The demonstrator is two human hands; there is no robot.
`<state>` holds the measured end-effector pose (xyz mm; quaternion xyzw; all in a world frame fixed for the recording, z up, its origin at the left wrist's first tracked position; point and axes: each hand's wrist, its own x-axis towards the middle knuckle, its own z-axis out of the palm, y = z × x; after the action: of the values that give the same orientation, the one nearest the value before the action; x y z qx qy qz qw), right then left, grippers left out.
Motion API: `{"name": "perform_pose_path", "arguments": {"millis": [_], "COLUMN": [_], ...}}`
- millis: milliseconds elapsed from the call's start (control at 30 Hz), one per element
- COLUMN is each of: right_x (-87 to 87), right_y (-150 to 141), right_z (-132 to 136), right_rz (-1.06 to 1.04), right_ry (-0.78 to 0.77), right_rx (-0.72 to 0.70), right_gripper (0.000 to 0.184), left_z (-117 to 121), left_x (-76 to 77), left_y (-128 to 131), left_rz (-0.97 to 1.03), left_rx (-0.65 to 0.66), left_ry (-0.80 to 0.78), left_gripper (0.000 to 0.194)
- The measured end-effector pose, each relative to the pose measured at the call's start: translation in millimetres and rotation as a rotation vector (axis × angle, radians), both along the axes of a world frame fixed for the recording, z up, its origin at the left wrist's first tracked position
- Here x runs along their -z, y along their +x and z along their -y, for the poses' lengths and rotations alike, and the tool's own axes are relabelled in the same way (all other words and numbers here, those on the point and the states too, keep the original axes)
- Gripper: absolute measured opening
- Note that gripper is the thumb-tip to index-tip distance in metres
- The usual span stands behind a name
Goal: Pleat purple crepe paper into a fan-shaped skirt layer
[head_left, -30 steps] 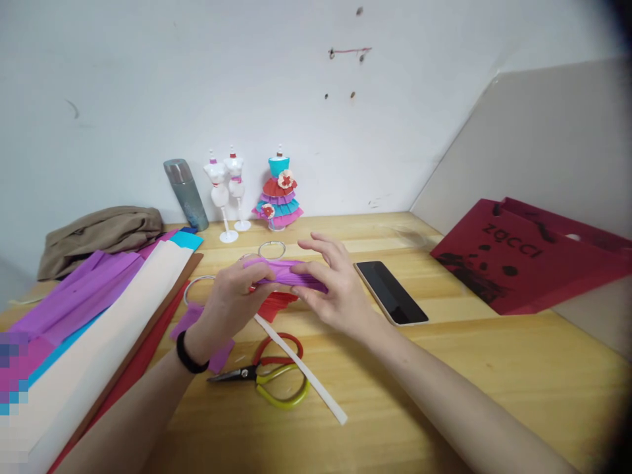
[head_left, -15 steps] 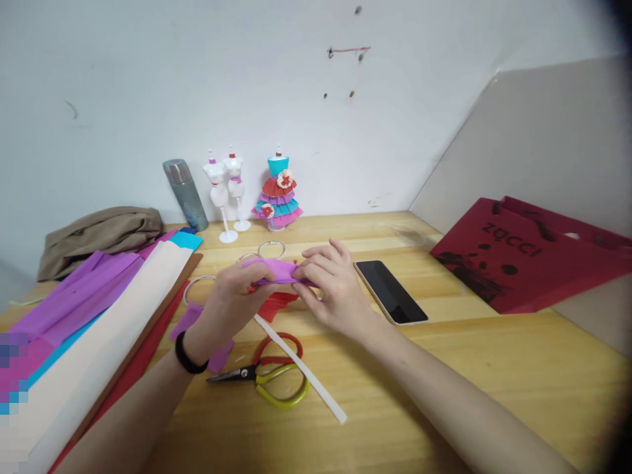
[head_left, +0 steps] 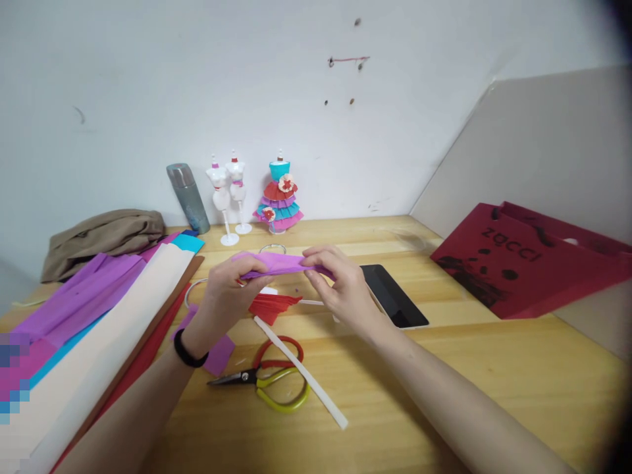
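Note:
A strip of purple crepe paper (head_left: 285, 263) is stretched between my two hands above the table. My left hand (head_left: 230, 289) pinches its left end between thumb and fingers. At the other end, my right hand (head_left: 340, 283) is closed on the paper in the same way. Below it lie a pleated red piece of paper (head_left: 270, 307) and a narrow white strip (head_left: 309, 378). Scissors (head_left: 271, 378) with one red and one yellow-green handle rest across the front, under the strip. Purple paper scraps (head_left: 220, 355) lie partly behind my left wrist.
Coloured crepe sheets (head_left: 118, 316) and a brown cloth (head_left: 103, 237) cover the left side. Along the wall stand a flask (head_left: 188, 197), two bare white mannequins (head_left: 221, 197) and one in a ruffled dress (head_left: 280, 197). A phone (head_left: 392, 296) and a red bag (head_left: 523, 263) are on the right.
My hands have moved apart, so a longer stretch of the purple paper shows between them. My right hand has shifted right and now covers part of the phone.

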<state>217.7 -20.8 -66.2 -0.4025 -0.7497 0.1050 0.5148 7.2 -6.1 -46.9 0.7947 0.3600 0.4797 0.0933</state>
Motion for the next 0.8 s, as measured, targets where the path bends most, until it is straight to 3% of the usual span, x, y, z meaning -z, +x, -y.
{"name": "perform_pose_path", "arguments": {"millis": [167,367,633,800], "right_x": [-0.9,-9.0,-14.9,-10.6], "right_y": [-1,1,4,5], "right_z": [-2,-2,-2,-3], "right_rz": [-0.329,-0.417,-0.560,-0.600], "right_ry": [-0.280,-0.463,-0.564,-0.538], "right_rx": [-0.057,-0.078,-0.196,-0.192], "right_gripper": [0.007,0.014,0.019,0.020], "left_z": [0,3,3,2], "left_x": [3.5,2.1,1.3,2.6], "left_y": [1,0,-1,-2], "left_rz": [0.073,0.061,0.090,0.142], "left_rx": [0.035,0.004,-0.030,-0.034], "left_ry": [0.051,0.116,0.049,-0.053], "left_gripper": [0.005,0.012,0.007,0.004]}}
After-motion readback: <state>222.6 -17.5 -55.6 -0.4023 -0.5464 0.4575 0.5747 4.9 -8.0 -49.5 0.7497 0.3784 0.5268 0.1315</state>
